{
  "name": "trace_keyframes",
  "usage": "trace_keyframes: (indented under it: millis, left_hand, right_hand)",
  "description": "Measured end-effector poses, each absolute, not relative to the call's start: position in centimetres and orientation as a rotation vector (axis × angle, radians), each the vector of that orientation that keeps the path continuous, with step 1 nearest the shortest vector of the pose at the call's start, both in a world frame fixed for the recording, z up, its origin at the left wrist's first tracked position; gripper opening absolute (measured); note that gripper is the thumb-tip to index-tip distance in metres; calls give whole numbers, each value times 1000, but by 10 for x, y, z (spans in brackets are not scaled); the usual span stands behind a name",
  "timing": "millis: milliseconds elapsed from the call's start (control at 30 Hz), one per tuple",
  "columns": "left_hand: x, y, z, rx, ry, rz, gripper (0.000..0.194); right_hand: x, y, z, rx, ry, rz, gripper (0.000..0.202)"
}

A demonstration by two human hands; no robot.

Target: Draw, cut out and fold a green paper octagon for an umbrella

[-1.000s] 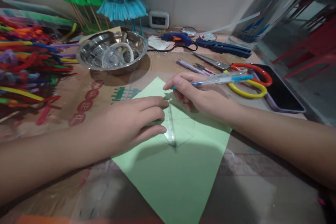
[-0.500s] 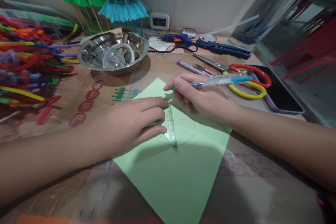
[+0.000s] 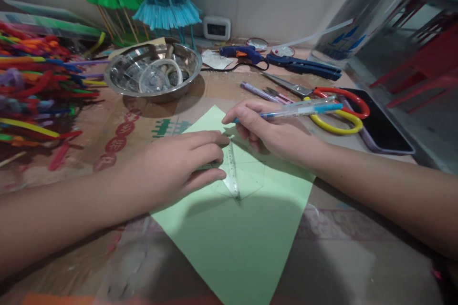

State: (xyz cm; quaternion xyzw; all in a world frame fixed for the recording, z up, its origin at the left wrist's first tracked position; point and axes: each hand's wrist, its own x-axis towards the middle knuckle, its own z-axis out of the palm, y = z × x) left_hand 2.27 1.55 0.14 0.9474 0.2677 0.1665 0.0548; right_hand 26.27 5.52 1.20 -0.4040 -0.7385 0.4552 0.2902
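A light green paper lies turned cornerwise, with thin pencil-like lines forming a many-sided figure. On it rests a clear ruler, running roughly toward me. My left hand lies flat over the ruler's left side, its fingers extended and slightly apart, pressing on it. My right hand is closed round a blue pen near the ruler's far end. The pen slants back over the hand, and its tip is hidden by the fingers.
Scissors and a phone lie right. Behind are a steel bowl, glue gun, blue stapler-like tool and white clock. Colourful pipe cleaners fill the left; blue and green models stand behind.
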Motion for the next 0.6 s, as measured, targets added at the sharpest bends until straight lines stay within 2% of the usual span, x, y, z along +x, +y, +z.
trace_keyframes:
  millis: [600]
  left_hand:
    - [23,15,2,2842,835,523,34]
  right_hand:
    - [263,55,13,-1079,-1963,1194,54]
